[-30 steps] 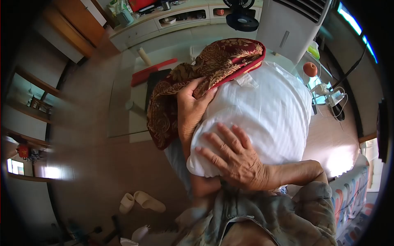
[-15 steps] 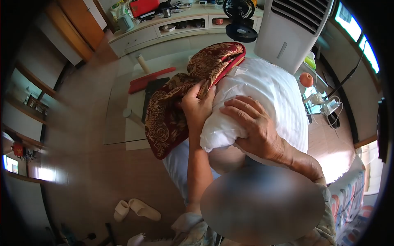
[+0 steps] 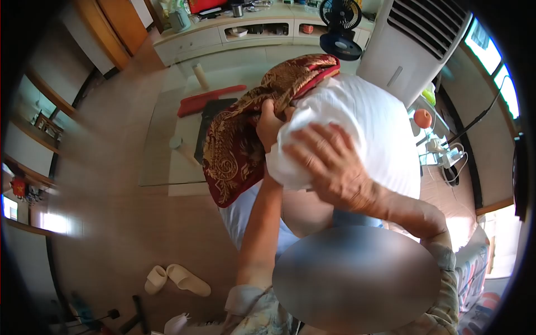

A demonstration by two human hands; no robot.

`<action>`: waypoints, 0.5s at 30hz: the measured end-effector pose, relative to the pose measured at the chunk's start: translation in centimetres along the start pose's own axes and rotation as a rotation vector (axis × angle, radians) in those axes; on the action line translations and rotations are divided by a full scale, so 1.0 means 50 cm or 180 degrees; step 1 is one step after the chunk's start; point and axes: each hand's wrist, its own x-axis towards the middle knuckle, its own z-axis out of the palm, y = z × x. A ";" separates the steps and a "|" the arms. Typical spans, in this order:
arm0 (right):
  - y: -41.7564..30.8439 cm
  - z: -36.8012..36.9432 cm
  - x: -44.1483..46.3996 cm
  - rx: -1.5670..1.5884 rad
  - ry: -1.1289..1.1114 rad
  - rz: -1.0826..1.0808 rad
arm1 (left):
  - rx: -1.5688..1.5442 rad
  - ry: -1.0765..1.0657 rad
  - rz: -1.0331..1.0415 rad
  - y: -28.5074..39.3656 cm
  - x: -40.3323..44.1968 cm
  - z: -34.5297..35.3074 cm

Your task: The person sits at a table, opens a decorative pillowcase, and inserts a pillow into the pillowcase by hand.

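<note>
A plump white pillow insert [image 3: 385, 125] rests across my lap, its near corner bunched up towards me. Against its left side lies a red cushion cover [image 3: 229, 162] with a gold scroll pattern, folded back on itself. My left hand [image 3: 271, 125] is closed on the cover's edge where it meets the pillow; the pillow's corner hides part of its fingers. Over the near end of the pillow my right hand [image 3: 335, 164] lies with fingers stretched out, pressing on the white cloth and slightly blurred.
Beyond my knees stands a glass table [image 3: 162, 128] with a red brush-like object [image 3: 209, 99] on it. An air cooler [image 3: 413, 50] and a black fan [image 3: 340, 28] are at the back. Power plugs and cords [image 3: 446, 153] lie on the right. Slippers [image 3: 187, 280] sit on the floor.
My right hand has shifted left over the pillow's corner, its fingers straighter. The corner has been pushed left, over part of my left hand, which still grips the cover.
</note>
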 end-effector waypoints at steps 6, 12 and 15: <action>-0.021 0.032 0.008 0.0137 -0.0067 -0.0086 | -0.0361 0.0436 0.0434 0.009 -0.020 0.018; 0.028 0.034 0.050 0.0114 0.0288 0.0305 | -0.2640 -0.0375 -0.0081 -0.057 0.021 0.036; 0.074 0.018 0.078 0.0269 0.0563 0.0529 | -0.1910 -0.0276 0.0740 0.040 -0.015 -0.013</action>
